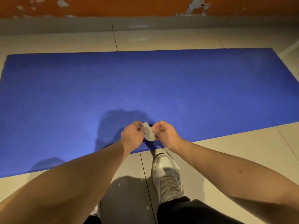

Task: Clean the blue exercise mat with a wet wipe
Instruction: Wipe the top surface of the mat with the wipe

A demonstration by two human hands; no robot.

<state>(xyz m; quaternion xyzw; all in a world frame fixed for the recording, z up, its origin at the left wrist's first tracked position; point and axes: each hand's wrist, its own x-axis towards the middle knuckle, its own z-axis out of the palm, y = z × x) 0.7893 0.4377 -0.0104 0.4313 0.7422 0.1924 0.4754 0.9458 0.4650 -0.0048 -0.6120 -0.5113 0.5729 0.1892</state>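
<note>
2 forearms [68,180]; L hand [132,135], R hand [165,135] pinch 1 wipe [149,134] over 1 mat [145,81].

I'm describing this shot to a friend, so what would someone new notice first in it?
The big blue exercise mat fills the middle of the view, lying flat on pale floor tiles. Over its near edge, the left hand and right hand pinch a small crumpled white wet wipe between them. Below them a grey sneaker stands on the tiles, and an orange wall with peeling paint runs along the top.
</note>
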